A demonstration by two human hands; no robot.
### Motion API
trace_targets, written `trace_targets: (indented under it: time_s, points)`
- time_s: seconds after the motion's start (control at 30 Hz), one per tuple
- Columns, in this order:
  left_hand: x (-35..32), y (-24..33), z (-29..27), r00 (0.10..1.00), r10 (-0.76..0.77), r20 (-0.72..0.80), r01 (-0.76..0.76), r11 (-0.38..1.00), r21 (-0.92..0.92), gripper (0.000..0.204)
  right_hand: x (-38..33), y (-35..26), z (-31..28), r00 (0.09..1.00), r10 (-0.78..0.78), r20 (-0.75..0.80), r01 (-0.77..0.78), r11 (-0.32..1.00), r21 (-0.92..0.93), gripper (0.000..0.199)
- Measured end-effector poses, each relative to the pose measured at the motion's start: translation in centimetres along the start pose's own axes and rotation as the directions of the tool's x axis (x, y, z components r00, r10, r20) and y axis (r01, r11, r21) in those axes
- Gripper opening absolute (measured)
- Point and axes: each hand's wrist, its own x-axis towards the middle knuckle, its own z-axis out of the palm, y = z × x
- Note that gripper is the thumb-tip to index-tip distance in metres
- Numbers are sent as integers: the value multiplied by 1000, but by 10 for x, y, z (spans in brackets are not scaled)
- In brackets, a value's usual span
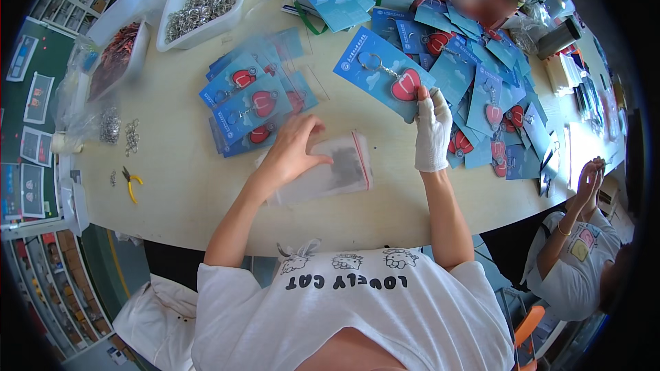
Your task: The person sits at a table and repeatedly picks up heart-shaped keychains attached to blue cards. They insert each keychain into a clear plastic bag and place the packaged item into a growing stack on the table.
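Note:
In my right hand (433,130), which wears a white glove with the fingertips bare, is a blue backing card (375,62) with a red heart-shaped keychain (405,85) on it. The thumb and fingers pinch the card's lower right corner. My left hand (295,148) is bare and empty, its thumb and fingers apart. It hovers at the left side of a stack of clear plastic bags (337,168) with a red strip. Just beyond it lies a pile of bagged keychain cards (254,106). I cannot tell whether the left fingers touch the bags.
Loose keychain cards (481,89) heap up on the right. A white bin of metal rings (206,0) and a bin of red pieces (120,62) stand at the far left. Yellow-handled pliers (131,184) lie on the left. A co-worker (570,254) sits at the right edge.

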Motion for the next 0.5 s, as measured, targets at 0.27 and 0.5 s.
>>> trace_targets:
  time_s: [0.27,0.5]
  points:
    - [2,-12,-8,979,-109,174,137,978,-156,26,5,2,-2,999,-3,37,6,997,-83,25]
    - [0,-16,-9,991,59,-122,-72,992,-105,16,11,8,-8,997,-27,73,38,989,-142,22]
